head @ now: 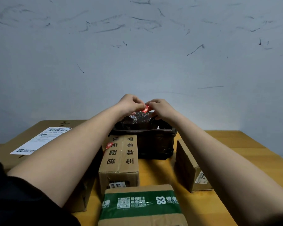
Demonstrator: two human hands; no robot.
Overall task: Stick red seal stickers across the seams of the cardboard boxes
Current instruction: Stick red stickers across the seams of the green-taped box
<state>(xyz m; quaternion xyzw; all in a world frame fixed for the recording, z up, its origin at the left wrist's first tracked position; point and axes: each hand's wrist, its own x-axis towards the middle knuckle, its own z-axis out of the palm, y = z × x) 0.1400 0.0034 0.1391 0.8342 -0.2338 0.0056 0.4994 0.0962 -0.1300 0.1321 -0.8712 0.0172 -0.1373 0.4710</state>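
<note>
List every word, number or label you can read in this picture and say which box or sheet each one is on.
"优先配送" and "品骏 捆 王" (second column partly unsure): middle cardboard box, printed upside down.
"82": white label on that box's near face, the rest blurred.
"Hong Ko", cut off: green tape on the nearest box; its Chinese lines too blurred.
"20": label on the right box, cut off.
White shipping sheet on the left box: too small.
Red sticker between both hands: unreadable.

a red sticker (pixel 145 109), brown boxes (pixel 119 158), a green-banded box (pixel 141 204), a dark bin (pixel 147 141), a yellow-orange desk (pixel 235 144).
</note>
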